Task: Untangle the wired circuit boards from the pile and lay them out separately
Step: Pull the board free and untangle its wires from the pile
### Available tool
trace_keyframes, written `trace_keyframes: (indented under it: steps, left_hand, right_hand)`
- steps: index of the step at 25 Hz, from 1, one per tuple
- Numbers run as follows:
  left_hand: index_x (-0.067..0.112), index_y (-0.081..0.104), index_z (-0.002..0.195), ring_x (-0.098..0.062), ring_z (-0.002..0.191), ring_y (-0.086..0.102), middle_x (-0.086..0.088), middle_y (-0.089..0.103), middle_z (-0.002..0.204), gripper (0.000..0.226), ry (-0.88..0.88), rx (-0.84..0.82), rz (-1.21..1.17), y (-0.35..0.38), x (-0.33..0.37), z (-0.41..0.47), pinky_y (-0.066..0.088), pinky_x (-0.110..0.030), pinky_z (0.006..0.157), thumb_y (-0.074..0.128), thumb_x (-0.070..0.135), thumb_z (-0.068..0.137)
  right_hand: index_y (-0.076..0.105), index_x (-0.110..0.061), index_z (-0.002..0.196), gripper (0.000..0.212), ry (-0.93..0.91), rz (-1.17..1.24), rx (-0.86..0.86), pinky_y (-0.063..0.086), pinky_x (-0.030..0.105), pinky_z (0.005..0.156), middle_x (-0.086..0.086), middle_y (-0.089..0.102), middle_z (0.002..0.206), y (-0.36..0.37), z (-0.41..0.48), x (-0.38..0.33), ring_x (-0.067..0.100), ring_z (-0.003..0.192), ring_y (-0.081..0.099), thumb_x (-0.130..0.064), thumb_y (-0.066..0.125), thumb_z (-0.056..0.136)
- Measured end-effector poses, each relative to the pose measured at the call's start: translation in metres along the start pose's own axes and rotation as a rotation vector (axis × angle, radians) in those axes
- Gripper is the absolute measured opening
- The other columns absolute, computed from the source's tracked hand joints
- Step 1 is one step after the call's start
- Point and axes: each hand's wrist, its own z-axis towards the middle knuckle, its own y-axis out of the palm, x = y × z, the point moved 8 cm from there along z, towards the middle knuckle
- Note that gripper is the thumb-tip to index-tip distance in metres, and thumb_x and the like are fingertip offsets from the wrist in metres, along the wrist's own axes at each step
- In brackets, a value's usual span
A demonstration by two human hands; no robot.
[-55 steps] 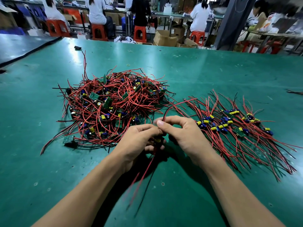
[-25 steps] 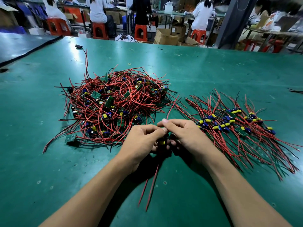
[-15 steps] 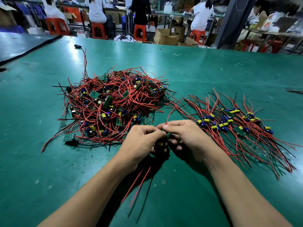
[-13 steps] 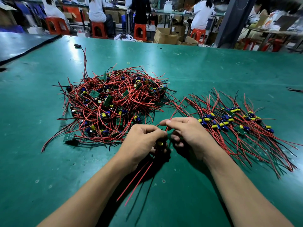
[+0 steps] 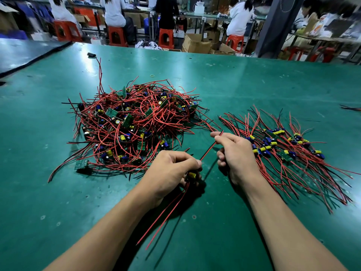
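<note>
Red wire [image 5: 208,150], near the tangled pile [image 5: 136,122], is pinched by your right hand [image 5: 235,153] while your left hand [image 5: 170,170] grips a circuit board [image 5: 190,175].

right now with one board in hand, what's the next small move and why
Probably carry it right and lay it beside the sorted row: the left hand grips the board, the right hand pinches its red wire taut, apparently clear of the pile.

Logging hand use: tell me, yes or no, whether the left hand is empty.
No, the left hand grips a small circuit board with a yellow capacitor, its red wires trailing below.
</note>
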Motion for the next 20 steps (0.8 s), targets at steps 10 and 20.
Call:
trace_keyframes:
  steps: [10,20]
  left_hand:
    - [0.000,0.071,0.075,-0.019,0.049,0.060,-0.013,0.066,0.065,0.015,-0.004,-0.013,-0.019,0.000,-0.003,0.004,0.045,-0.020,0.045,0.066,0.007,0.088]
    - [0.000,0.072,0.088,-0.020,0.059,0.068,-0.013,0.072,0.076,0.024,0.009,0.040,-0.098,-0.005,-0.008,0.007,0.050,-0.018,0.049,0.063,0.021,0.094]
  right_hand:
    - [0.076,-0.024,0.088,0.019,-0.230,-0.170,0.122,0.038,0.032,0.056,-0.010,0.052,0.056,-0.012,0.009,-0.006,0.018,0.052,0.044,-0.038,0.064,0.087]
    - [0.076,-0.018,0.090,0.027,-0.097,0.014,0.054,0.031,0.018,0.038,-0.016,0.063,0.065,-0.008,0.000,-0.007,0.007,0.044,0.043,-0.042,0.065,0.095]
